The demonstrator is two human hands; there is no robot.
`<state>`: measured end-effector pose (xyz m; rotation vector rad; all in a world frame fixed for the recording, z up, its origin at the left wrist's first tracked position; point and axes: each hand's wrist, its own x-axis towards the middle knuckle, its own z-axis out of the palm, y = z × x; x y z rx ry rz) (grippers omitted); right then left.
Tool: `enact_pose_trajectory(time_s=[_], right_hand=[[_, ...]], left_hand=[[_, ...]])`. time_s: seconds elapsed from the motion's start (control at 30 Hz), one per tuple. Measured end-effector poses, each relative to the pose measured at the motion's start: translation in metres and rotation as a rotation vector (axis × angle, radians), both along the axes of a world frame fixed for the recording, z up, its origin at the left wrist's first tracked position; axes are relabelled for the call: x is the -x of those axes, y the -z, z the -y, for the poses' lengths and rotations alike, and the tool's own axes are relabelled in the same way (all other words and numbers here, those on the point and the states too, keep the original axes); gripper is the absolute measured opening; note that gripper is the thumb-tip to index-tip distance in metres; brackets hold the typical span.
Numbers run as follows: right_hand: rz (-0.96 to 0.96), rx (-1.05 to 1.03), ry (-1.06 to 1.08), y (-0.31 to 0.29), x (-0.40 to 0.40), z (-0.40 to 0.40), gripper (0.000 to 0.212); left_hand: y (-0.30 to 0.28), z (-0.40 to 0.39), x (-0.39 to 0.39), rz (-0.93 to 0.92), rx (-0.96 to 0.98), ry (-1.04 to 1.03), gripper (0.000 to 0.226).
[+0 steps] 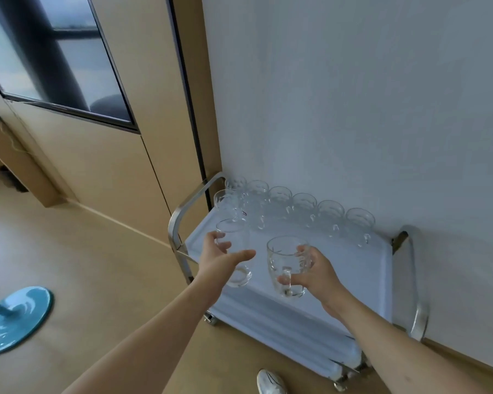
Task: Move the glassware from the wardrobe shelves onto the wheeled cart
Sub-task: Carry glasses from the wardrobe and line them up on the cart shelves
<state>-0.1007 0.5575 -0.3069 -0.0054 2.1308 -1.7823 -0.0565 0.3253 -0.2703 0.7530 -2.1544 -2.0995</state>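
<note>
The white wall filled the upper right, with a tan door and its dark window panel at ten o'clock. Below them the wood-toned floor ran out to a blue round stand base at eight o'clock and the toe of a white shoe at six.

The wheeled cart stood against the wall, right of centre, its white top tray framed by steel handles. A row of glass cups lined the tray's far edge at about twelve o'clock from the hands, with two more at the left end.

The left hand held a glass upright, fingers curled round its far side and thumb across the front. The right hand gripped a handled mug, also upright, thumb at the handle and fingers wrapped behind. Both vessels hung over the near part of the tray; whether either base touched it could not be told.

The bare tray surface lay directly beneath and just ahead of both glasses, so setting them down looked to call for a straight lowering with long axes kept vertical. The left hand seemed nearer the standing cups, and knocking those was the likely risk.
</note>
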Motion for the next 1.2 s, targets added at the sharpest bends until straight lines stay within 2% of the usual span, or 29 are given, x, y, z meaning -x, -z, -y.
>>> enact_pose_trajectory(time_s=[0.43, 0.57, 0.7, 0.97, 1.2], right_hand=[[0.062, -0.125, 0.008, 0.061, 0.129, 0.015, 0.112], [0.08, -0.178, -0.03, 0.083, 0.153, 0.02, 0.112], [0.045, -0.272, -0.055, 0.1, 0.168, 0.027, 0.102], [0.024, -0.314, -0.055, 0.124, 0.191, 0.024, 0.093], [0.008, -0.352, 0.017, 0.132, 0.21, 0.009, 0.112]], left_hand=[[0.063, -0.001, 0.134, 0.113, 0.146, 0.009, 0.071], [0.087, -0.005, 0.155, 0.146, 0.224, 0.026, 0.078], [0.105, -0.003, 0.165, 0.183, 0.268, 0.026, 0.079], [0.127, 0.002, 0.182, 0.223, 0.276, 0.003, 0.079], [0.136, 0.002, 0.188, 0.237, 0.271, 0.025, 0.08]])
